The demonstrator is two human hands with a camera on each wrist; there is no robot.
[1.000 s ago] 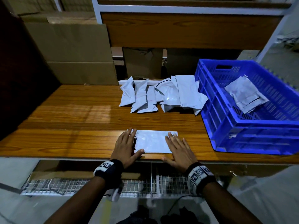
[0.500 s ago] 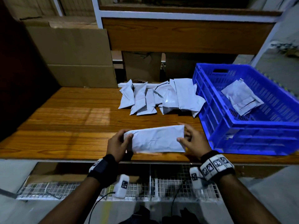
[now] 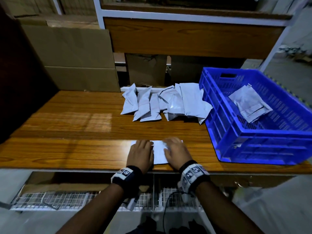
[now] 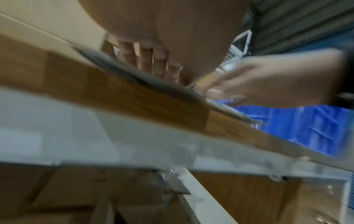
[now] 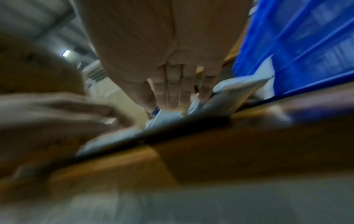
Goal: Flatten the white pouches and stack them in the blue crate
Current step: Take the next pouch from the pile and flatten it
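One white pouch (image 3: pixel 159 152) is pinned flat on the wooden surface (image 3: pixel 67 149) right at its near edge, with the left hand (image 3: pixel 140 153) and right hand (image 3: pixel 175 153) laid palm-down on it side by side, fingers straight and pressed down, nothing pinched. Just beyond the hands a pile of unflattened pouches (image 3: pixel 162 103) is lined up. Off to the right of the right hand, the blue crate (image 3: pixel 253 146) is parked with a few flattened pouches (image 3: pixel 249 103) already lying inside.
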